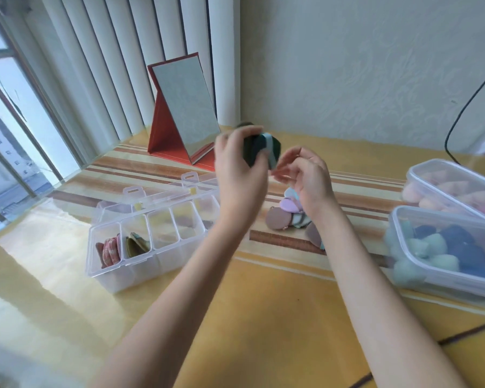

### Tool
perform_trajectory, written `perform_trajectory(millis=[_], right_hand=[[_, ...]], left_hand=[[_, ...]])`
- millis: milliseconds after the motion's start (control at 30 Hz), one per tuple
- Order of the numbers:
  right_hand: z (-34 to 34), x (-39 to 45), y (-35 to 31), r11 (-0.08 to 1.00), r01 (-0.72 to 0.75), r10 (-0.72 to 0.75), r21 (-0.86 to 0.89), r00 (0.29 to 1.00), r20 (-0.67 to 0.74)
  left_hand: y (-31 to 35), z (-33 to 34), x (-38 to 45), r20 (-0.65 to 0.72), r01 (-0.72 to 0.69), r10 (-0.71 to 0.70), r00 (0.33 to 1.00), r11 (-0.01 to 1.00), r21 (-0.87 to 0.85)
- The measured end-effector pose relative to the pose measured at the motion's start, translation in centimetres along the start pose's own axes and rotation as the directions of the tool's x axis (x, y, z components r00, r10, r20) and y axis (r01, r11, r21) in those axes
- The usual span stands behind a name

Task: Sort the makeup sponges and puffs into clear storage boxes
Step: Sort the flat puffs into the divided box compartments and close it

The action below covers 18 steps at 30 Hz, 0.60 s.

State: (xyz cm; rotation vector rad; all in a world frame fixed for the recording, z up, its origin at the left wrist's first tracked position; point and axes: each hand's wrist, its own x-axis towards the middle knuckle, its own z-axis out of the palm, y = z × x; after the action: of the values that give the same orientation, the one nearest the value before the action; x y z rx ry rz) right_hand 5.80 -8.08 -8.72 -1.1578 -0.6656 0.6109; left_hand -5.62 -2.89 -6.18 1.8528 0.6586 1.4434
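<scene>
I observed the left hand [240,161] raised above the worktop [263,317], its grip closed around a small stack of dark green flat round puffs [259,148] with one pale blue layer showing at the edge. The stack was blurred, so I could not count its pieces. The right hand [305,175] hovered just beside it, fingers loosely curled; I could not tell whether its fingertips pinched anything or touched the stack.

Below the right hand, a loose pile of flat puffs in mauve, lilac, pale blue and grey-green [291,214] lay on the striped yellow cloth covering the worktop. To the left stood a clear plastic divided box with its hinged lid open [151,236]. Its nearest-left compartment held pink checked and brown puffs [109,252] standing on edge; the next compartment held olive and teal puffs [136,245], also on edge. The two following compartments appeared to hold nothing I could make out.

At the right edge sat two clear oblong tubs. The nearer tub [445,247] contained mint green and navy rounded sponges; the farther tub [457,189] contained pink and peach sponges. Both were well apart from the divided box.

A red-backed folding stand mirror [185,113] stood upright at the far side of the worktop, near white vertical blinds [109,65].
</scene>
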Motion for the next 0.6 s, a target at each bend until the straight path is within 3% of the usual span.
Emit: perform_trajectory(millis=[100, 167, 267, 367, 467, 600], right_hand=[[3.0, -1.2, 0.2, 0.967, 0.104, -0.06, -0.234, 0.98, 0.188], [4.9, -2.2, 0.7, 0.885, 0.214, -0.074, -0.414, 0.942, 0.328], [6.6, -3.4, 1.8, 0.578, 0.389, -0.004, -0.717, 0.88, 0.474], [7.3, -4.4, 2.8, 0.278, 0.505, 0.076, -0.817, 0.836, 0.543], [7.1, -5.1, 3.1, 0.261, 0.51, 0.088, -0.82, 0.833, 0.546], [5.7, -6.0, 2.6, 0.217, 0.522, 0.026, -0.825, 0.842, 0.539]], left_hand=[[-2.0, -4.0, 2.9, 0.076, 0.11, -0.119, 0.99, 0.987, 0.118], [-3.9, -6.2, 3.6, 0.116, 0.193, -0.218, 0.969, 0.962, 0.192], [-5.3, -8.6, 3.2, 0.106, 0.318, -0.338, 0.935, 0.933, 0.171], [-6.0, -10.0, 2.3, 0.128, 0.434, -0.442, 0.888, 0.897, 0.089], [-6.2, -10.8, 1.2, 0.166, 0.476, -0.477, 0.863, 0.878, 0.045], [-5.6, -11.2, 0.1, 0.249, 0.566, -0.523, 0.815, 0.81, -0.152]])
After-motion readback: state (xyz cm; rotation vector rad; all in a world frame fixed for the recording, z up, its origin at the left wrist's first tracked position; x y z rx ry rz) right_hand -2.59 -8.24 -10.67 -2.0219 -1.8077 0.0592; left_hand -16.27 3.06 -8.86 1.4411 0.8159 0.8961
